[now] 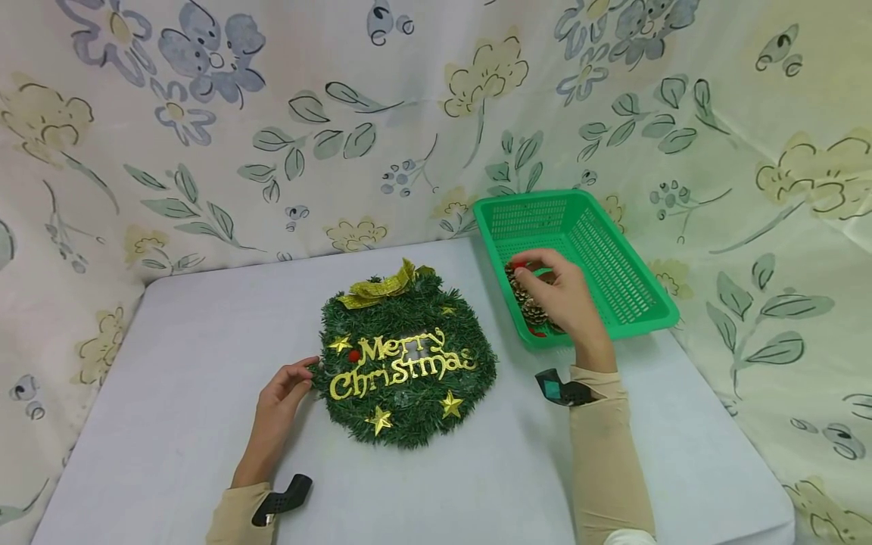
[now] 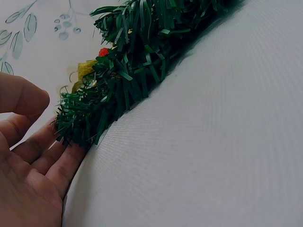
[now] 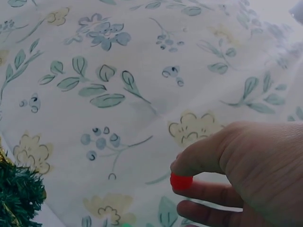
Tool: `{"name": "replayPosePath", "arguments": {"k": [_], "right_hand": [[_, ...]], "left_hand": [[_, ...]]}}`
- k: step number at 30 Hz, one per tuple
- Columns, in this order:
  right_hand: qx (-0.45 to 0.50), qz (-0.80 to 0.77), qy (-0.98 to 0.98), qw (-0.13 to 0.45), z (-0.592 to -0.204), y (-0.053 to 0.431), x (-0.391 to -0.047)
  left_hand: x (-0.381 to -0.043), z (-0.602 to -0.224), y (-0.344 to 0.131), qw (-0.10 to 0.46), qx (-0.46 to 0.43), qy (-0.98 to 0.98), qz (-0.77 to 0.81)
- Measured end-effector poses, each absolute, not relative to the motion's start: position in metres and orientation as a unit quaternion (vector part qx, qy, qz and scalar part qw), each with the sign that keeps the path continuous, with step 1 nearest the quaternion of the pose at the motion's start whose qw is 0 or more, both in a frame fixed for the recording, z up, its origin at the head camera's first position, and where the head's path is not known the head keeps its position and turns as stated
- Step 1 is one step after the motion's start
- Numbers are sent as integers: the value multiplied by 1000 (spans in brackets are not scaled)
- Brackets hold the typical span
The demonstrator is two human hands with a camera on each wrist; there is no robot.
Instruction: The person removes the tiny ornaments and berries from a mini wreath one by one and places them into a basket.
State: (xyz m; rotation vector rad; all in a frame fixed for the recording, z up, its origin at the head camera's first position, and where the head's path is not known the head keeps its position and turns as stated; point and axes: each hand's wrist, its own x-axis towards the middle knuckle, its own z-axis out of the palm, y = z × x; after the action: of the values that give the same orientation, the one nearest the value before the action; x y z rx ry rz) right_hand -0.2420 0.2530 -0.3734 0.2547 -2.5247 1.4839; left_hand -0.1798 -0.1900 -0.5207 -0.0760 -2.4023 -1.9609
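A green tinsel wreath (image 1: pixel 409 424) with gold "Merry Christmas" lettering (image 1: pixel 402 367), gold stars and a gold bow (image 1: pixel 381 288) lies on the table. One red ball (image 1: pixel 354 355) sits beside the lettering. My left hand (image 1: pixel 281 393) touches the wreath's left edge; in the left wrist view its fingers (image 2: pixel 61 163) reach the tinsel while the thumb stays apart. Over the green basket, my right hand (image 1: pixel 562 291) pinches a small red ball (image 3: pixel 181 182) between thumb and finger. Beneath that hand, partly hidden, are pine cones (image 1: pixel 533 310) in the basket.
The green plastic basket (image 1: pixel 633 265) stands at the table's back right, right of the wreath. Something red (image 1: pixel 537 333) lies at its near left corner. A floral curtain (image 1: pixel 381 121) hangs behind the white table (image 1: pixel 184 363).
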Motion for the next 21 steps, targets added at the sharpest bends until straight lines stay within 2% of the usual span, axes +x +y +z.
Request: {"name": "replayPosePath", "arguments": {"k": [21], "right_hand": [[72,504,-850,133,-372,259,-242]], "left_hand": [[-179,-519,-190,18,-23,-774,-632]]}}
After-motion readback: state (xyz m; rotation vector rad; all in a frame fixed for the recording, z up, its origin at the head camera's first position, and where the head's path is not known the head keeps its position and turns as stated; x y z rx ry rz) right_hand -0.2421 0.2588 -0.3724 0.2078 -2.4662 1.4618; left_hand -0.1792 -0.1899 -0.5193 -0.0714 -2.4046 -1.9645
